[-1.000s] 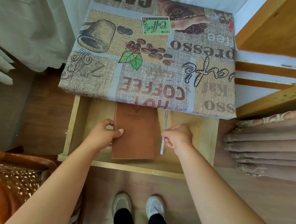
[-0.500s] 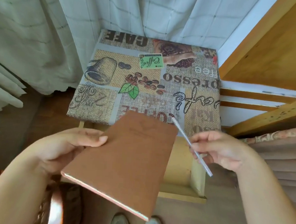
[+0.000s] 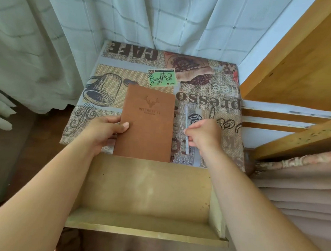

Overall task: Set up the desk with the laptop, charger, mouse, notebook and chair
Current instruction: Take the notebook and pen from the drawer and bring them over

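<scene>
Both arms are stretched forward over the open wooden drawer (image 3: 146, 191) to the desk (image 3: 215, 101), which is covered with a coffee-print cloth. The brown notebook (image 3: 147, 124) is held by the left hand (image 3: 105, 130) at its left edge, with the thumb laid on the cover and the other fingers tucked under. The notebook is seen lying flat near the front edge of the desk, in the middle, with its lower end reaching that edge. It is closed, and a deer head and small words are pressed into its cover. A thin white pen (image 3: 186, 130) is pinched by the curled fingers of the right hand (image 3: 204, 135), just beside the right edge of the notebook. The pen is pointed toward the back edge of the desk.
</scene>
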